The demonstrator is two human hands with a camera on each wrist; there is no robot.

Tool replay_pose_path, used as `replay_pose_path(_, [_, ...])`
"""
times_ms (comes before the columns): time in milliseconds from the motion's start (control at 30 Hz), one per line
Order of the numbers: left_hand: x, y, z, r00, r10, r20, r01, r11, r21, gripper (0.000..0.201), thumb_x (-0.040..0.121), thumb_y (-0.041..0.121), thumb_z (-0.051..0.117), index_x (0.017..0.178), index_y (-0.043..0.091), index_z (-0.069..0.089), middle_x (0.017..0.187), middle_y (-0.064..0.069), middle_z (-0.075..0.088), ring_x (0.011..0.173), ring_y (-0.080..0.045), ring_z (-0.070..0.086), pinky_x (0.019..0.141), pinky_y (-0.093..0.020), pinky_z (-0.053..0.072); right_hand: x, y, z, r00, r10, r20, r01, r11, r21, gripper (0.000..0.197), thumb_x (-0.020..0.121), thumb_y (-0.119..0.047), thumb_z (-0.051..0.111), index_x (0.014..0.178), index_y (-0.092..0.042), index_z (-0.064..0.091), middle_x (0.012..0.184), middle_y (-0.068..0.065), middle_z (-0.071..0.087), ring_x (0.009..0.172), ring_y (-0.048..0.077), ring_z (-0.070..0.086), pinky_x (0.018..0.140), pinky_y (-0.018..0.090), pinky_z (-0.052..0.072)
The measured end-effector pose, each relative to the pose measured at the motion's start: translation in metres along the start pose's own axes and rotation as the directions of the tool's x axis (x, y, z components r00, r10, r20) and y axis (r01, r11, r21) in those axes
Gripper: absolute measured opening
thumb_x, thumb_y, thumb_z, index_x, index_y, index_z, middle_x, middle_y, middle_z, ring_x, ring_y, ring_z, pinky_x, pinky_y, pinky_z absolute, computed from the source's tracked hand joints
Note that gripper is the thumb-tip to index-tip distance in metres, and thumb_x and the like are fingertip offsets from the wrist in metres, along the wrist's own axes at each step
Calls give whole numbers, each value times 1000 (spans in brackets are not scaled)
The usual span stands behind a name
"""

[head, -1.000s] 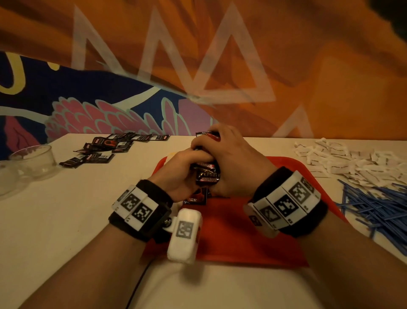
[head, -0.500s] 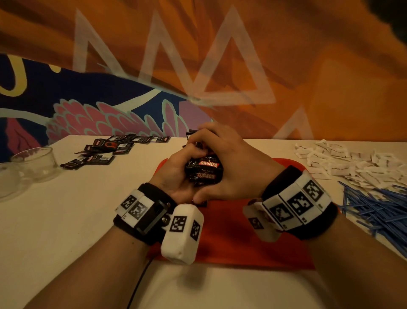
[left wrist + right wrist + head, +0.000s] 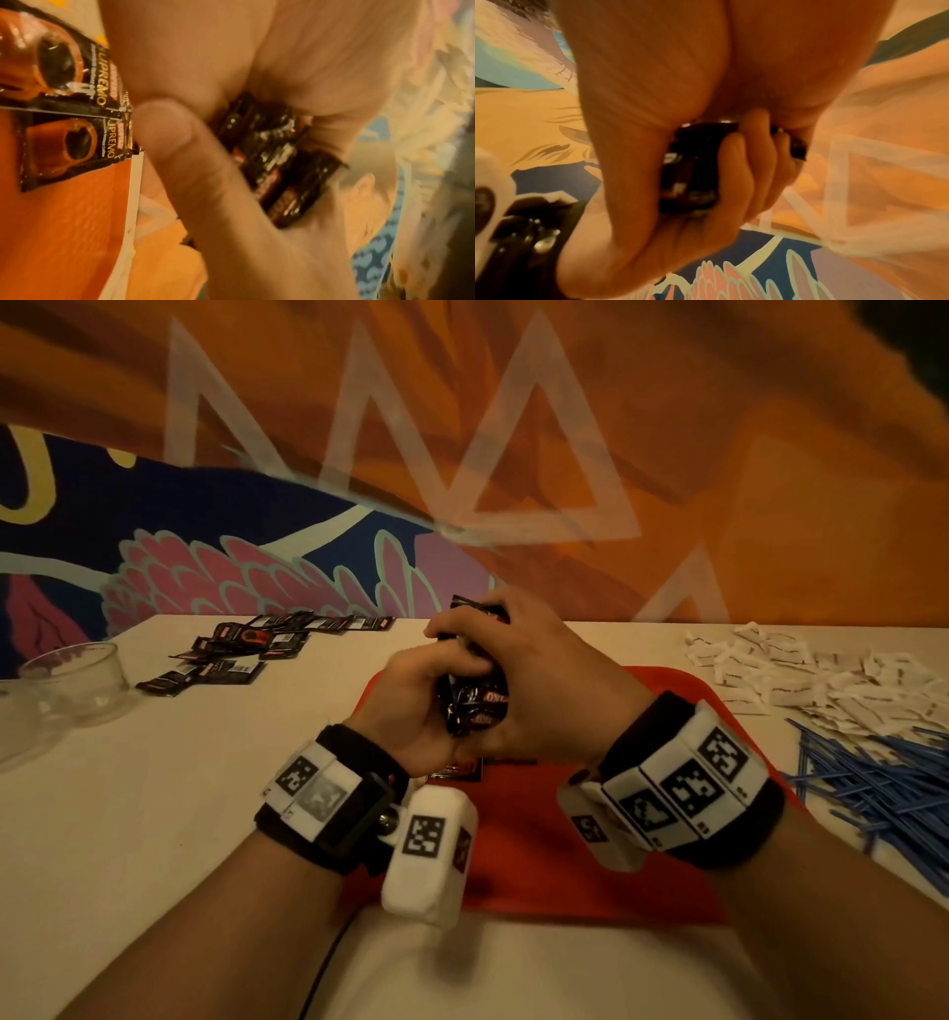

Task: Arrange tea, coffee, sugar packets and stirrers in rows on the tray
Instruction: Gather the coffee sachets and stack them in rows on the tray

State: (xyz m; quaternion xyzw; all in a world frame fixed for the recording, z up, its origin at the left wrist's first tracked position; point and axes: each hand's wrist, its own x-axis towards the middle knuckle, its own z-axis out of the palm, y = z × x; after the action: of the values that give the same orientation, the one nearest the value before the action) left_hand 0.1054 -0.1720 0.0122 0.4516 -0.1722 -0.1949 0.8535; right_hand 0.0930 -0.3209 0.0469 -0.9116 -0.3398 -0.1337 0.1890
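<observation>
White table under an orange mural: left hand (image 3: 411, 695) and right hand (image 3: 539, 685) both clutch a coffee sachet bundle (image 3: 475, 701) over the red tray (image 3: 580, 865). Two sachets (image 3: 72, 113) already down; next, probably peel one off beside them. Stirrers (image 3: 883, 778) at 3 o'clock.

A: Where is free passage?
B: The bare near half of the red tray (image 3: 590, 865).
A: Obstructions?
B: Blue stirrers (image 3: 883, 778) and white packets (image 3: 801, 675) crowd the right desk (image 3: 128, 814); dark sachets (image 3: 241, 644) and glass bowls (image 3: 77, 675) occupy the left.
</observation>
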Motion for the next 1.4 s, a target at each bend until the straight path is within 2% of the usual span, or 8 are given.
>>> replay_pose_path(167, [-5, 4, -11, 992, 7, 122, 9, 991, -132, 50, 80, 27, 77, 123, 7, 67, 122, -16, 65, 116, -33, 63, 98, -44, 50, 5, 8, 3, 987, -122, -101, 129, 990, 66, 85, 62, -45, 87, 136, -30, 47, 122, -1, 51, 114, 18, 49, 95, 41, 48])
replay_pose_path(367, [2, -4, -9, 994, 33, 102, -28, 998, -51, 46, 74, 27, 86, 114, 11, 73, 110, -13, 71, 102, -27, 70, 83, -39, 59, 3, 8, 1, 997, -71, -32, 74, 994, 83, 107, 56, -46, 91, 145, -37, 32, 157, 5, 18, 144, 25, 27, 108, 37, 38])
replay_pose_path(500, [1, -3, -7, 998, 28, 63, -21, 994, -108, 59, 71, 34, 87, 120, 9, 67, 116, -14, 66, 108, -29, 68, 87, -40, 58, 5, 11, 4, 983, -114, -144, 128, 987, 93, 77, 61, -40, 86, 129, -28, 51, 122, -1, 53, 113, 18, 52, 92, 40, 50])
replay_pose_path(833, [0, -4, 9, 1000, 7, -20, -9, 993, -114, 44, 90, 43, 56, 118, 11, 65, 107, -10, 70, 99, -23, 70, 80, -33, 59, 3, 16, -5, 988, -115, -104, 128, 984, 128, 91, 59, -36, 90, 137, -30, 42, 120, -7, 55, 110, 8, 54, 93, 27, 47])
replay_pose_path(967, [-1, -3, 9, 1000, -6, -3, 6, 991, -136, 57, 87, 51, 55, 127, 11, 62, 117, -12, 66, 110, -26, 63, 95, -37, 50, 1, 17, -10, 990, -86, -115, 105, 979, 177, 99, 58, -30, 88, 140, -33, 34, 104, -17, 55, 92, 1, 57, 77, 21, 48])
replay_pose_path(1067, [0, -2, 11, 1000, 8, -18, -11, 991, -134, 47, 91, 50, 49, 117, 15, 68, 108, -9, 71, 100, -23, 69, 83, -34, 57, 1, 13, -6, 987, -124, -99, 135, 984, 118, 104, 58, -36, 89, 143, -34, 31, 126, -10, 53, 114, 8, 54, 94, 35, 51])
replay_pose_path(1267, [1, -5, 8, 1000, 25, 20, -22, 994, -111, 67, 73, 55, 74, 123, 12, 65, 115, -13, 69, 106, -28, 69, 81, -39, 59, 0, 11, -10, 992, -69, -107, 84, 986, 141, 105, 59, -32, 87, 145, -33, 27, 106, -13, 58, 94, 9, 60, 78, 38, 55])
replay_pose_path(1400, [3, -8, 4, 998, 32, 59, -32, 999, 1, 36, 72, 19, 84, 102, 6, 69, 88, -11, 71, 79, -23, 72, 63, -33, 59, 4, 17, 1, 999, -36, -18, 37, 994, 103, 128, 52, -45, 92, 151, -41, 10, 141, -3, 46, 131, 20, 43, 106, 45, 42])
